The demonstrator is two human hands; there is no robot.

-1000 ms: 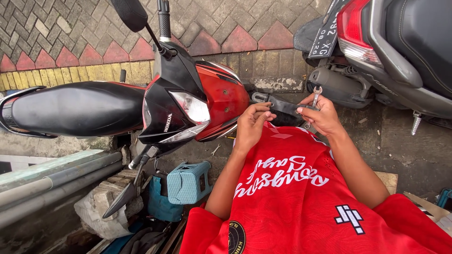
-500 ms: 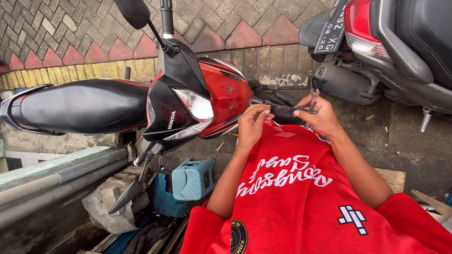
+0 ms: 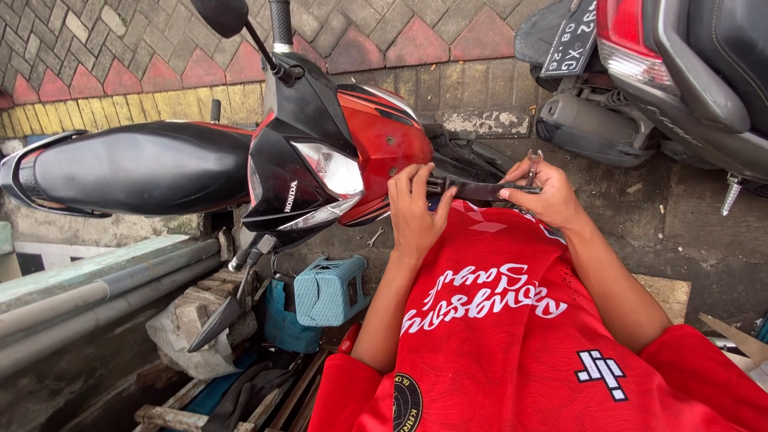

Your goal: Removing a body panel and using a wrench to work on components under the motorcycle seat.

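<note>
A red and black motorcycle (image 3: 240, 172) fills the left and middle of the head view. A black front mudguard (image 3: 476, 190) sticks out from its red bodywork. My left hand (image 3: 416, 210) grips the mudguard near the red panel. My right hand (image 3: 540, 192) rests on the mudguard's other end and holds a small metal wrench (image 3: 533, 164) whose open jaw points up. My red shirt (image 3: 512, 336) covers the lower middle of the view.
A second motorcycle (image 3: 664, 80) with a grey exhaust stands at the upper right. A teal plastic stool (image 3: 328, 290) lies below the headlight, with a concrete block (image 3: 200, 332) and metal pipes (image 3: 96, 292) at the left. A small wrench (image 3: 373, 237) lies on the ground.
The view has shifted slightly. Both hands have stayed on the mudguard, with the wrench still in my right hand.
</note>
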